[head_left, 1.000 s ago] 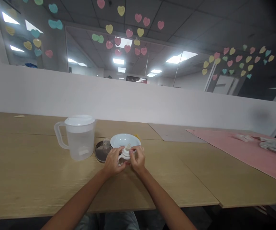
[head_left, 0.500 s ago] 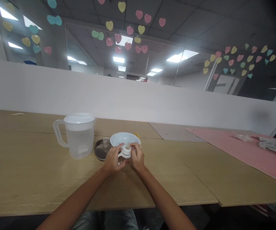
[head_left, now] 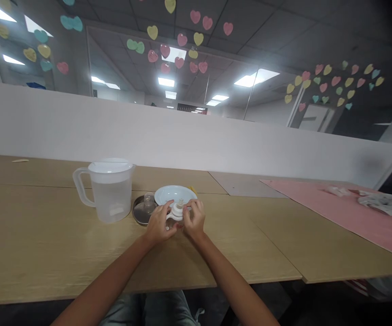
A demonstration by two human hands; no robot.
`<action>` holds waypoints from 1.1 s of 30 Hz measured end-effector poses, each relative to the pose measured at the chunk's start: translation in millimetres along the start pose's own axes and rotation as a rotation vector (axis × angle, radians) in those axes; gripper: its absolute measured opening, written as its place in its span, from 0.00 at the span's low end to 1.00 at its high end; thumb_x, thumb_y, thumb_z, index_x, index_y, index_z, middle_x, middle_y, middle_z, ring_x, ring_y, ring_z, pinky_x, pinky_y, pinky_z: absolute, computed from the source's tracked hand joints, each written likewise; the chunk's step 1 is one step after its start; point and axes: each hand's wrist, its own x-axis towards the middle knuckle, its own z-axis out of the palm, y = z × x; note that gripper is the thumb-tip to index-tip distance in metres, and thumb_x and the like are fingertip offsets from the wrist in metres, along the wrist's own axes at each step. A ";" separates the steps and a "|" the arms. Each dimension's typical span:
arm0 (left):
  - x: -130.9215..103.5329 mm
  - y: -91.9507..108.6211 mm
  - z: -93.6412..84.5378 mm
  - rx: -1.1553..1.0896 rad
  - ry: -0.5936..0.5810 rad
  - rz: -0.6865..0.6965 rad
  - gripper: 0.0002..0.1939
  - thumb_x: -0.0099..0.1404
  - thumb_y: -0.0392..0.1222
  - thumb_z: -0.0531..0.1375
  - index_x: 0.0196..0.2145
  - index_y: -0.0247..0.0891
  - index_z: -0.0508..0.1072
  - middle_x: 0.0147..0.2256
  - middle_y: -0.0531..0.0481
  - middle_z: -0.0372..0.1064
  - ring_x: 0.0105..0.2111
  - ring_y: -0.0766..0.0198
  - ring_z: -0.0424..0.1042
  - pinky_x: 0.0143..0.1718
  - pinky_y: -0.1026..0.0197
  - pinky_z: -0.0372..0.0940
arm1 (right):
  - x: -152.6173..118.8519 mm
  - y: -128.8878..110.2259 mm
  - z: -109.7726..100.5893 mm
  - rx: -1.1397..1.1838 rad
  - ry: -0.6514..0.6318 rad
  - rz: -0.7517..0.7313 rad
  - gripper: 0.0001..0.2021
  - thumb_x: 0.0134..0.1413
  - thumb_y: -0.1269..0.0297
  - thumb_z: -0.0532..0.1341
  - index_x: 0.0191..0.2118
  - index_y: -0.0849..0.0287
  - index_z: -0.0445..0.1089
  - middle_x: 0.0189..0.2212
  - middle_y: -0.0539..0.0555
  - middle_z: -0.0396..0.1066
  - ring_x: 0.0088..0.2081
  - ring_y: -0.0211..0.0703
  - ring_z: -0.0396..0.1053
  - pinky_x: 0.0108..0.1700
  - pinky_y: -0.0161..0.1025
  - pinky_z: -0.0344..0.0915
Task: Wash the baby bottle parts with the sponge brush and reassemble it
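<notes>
The desk (head_left: 63, 244) spreads across the whole near view. On it, to the left, stands a large lidded jug (head_left: 112, 194), well apart from the hands. A white bowl (head_left: 163, 193) sits just beyond the fingers, partly hidden by them, and a steel dish (head_left: 138, 213) lies between jug and bowl, carrying a clear cap (head_left: 149, 203).

In front of the bowl, the left hand (head_left: 159, 222) and right hand (head_left: 195, 219) face each other with a small bottle (head_left: 177, 213) between them. Neither is nearer: both touch it, the left fingers closed around its left side, the right fingers closed at its right side and pressing by the white collar. So the bottle lies inward from each set of fingers, to the right of the left ones and to the left of the right ones. Its long axis seems close to upright, though the lower body is mostly hidden.

A white handle (head_left: 170, 216) juts out toward the left hand. Smallest, the clear teat (head_left: 181, 203) points up, above the collar.
</notes>
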 end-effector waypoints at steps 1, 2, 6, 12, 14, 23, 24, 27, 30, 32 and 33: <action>-0.6 -0.6 0.8 0.006 0.004 0.001 0.34 0.53 0.44 0.59 0.57 0.35 0.54 0.45 0.40 0.68 0.47 0.50 0.67 0.50 0.48 0.59 | 0.1 -0.4 -0.1 0.001 0.001 -0.010 0.09 0.56 0.62 0.52 0.28 0.57 0.64 0.30 0.54 0.65 0.36 0.44 0.63 0.41 0.41 0.59; -1.3 -1.3 1.7 0.011 0.011 0.002 0.33 0.53 0.44 0.59 0.56 0.35 0.55 0.45 0.40 0.68 0.47 0.50 0.67 0.49 0.48 0.59 | -0.1 -0.4 0.3 0.009 -0.010 -0.008 0.08 0.55 0.62 0.53 0.29 0.57 0.64 0.30 0.54 0.65 0.37 0.44 0.63 0.42 0.41 0.59; -3.2 -3.7 3.6 0.027 0.039 0.002 0.31 0.53 0.44 0.59 0.53 0.35 0.57 0.48 0.39 0.65 0.47 0.50 0.67 0.49 0.48 0.60 | -2.6 2.6 6.2 0.048 -0.091 0.098 0.10 0.47 0.58 0.61 0.33 0.58 0.64 0.32 0.52 0.67 0.37 0.44 0.65 0.42 0.41 0.61; -1.0 -1.4 -1.8 0.015 0.028 -0.002 0.34 0.51 0.41 0.58 0.56 0.36 0.54 0.45 0.42 0.68 0.47 0.50 0.66 0.50 0.49 0.60 | 0.8 11.0 9.1 0.291 -0.188 0.189 0.14 0.45 0.57 0.64 0.38 0.57 0.69 0.37 0.53 0.71 0.41 0.45 0.67 0.47 0.42 0.62; -0.7 -0.1 -2.8 0.013 0.027 0.006 0.34 0.52 0.41 0.58 0.56 0.36 0.53 0.46 0.42 0.68 0.48 0.50 0.66 0.50 0.49 0.60 | 3.6 13.6 6.4 0.370 -0.232 0.145 0.13 0.49 0.58 0.61 0.40 0.56 0.71 0.41 0.55 0.72 0.45 0.47 0.66 0.50 0.44 0.61; -2.5 0.4 1.3 0.053 0.026 0.034 0.33 0.52 0.42 0.58 0.55 0.36 0.54 0.49 0.39 0.66 0.48 0.50 0.66 0.49 0.49 0.60 | 6.1 16.7 4.6 0.446 -0.298 0.140 0.15 0.53 0.64 0.50 0.39 0.56 0.74 0.41 0.54 0.73 0.46 0.47 0.65 0.50 0.45 0.59; -2.1 0.7 1.3 0.060 0.026 0.037 0.33 0.52 0.42 0.58 0.55 0.36 0.54 0.48 0.39 0.66 0.47 0.50 0.66 0.49 0.49 0.60 | 5.5 15.8 4.5 0.422 -0.288 0.128 0.15 0.53 0.64 0.51 0.39 0.56 0.73 0.40 0.55 0.73 0.45 0.47 0.66 0.49 0.45 0.60; -0.9 2.1 0.8 0.075 0.020 0.025 0.33 0.52 0.41 0.58 0.55 0.36 0.55 0.45 0.41 0.68 0.45 0.51 0.68 0.48 0.49 0.61 | 2.9 12.6 3.3 0.292 -0.240 0.061 0.13 0.54 0.61 0.52 0.37 0.58 0.71 0.36 0.55 0.72 0.41 0.46 0.65 0.44 0.44 0.60; -0.5 2.7 0.8 0.083 0.015 0.004 0.32 0.52 0.42 0.58 0.54 0.36 0.55 0.42 0.42 0.69 0.43 0.51 0.68 0.47 0.48 0.61 | 0.7 10.0 1.6 0.144 -0.176 0.004 0.12 0.56 0.59 0.51 0.35 0.59 0.69 0.32 0.54 0.70 0.38 0.45 0.64 0.42 0.42 0.58; -1.0 2.0 1.6 0.081 0.019 0.001 0.32 0.51 0.42 0.59 0.54 0.36 0.55 0.42 0.42 0.68 0.44 0.51 0.68 0.47 0.48 0.61 | -0.2 8.9 0.1 0.081 -0.102 -0.015 0.11 0.57 0.60 0.50 0.31 0.59 0.67 0.29 0.53 0.68 0.35 0.43 0.63 0.39 0.41 0.57; -1.3 1.4 2.2 0.080 0.025 0.002 0.32 0.51 0.42 0.59 0.53 0.36 0.56 0.43 0.42 0.68 0.44 0.51 0.68 0.47 0.48 0.61 | -0.4 8.3 -0.8 0.057 -0.064 -0.029 0.11 0.57 0.61 0.50 0.29 0.58 0.65 0.27 0.53 0.67 0.33 0.43 0.62 0.38 0.41 0.56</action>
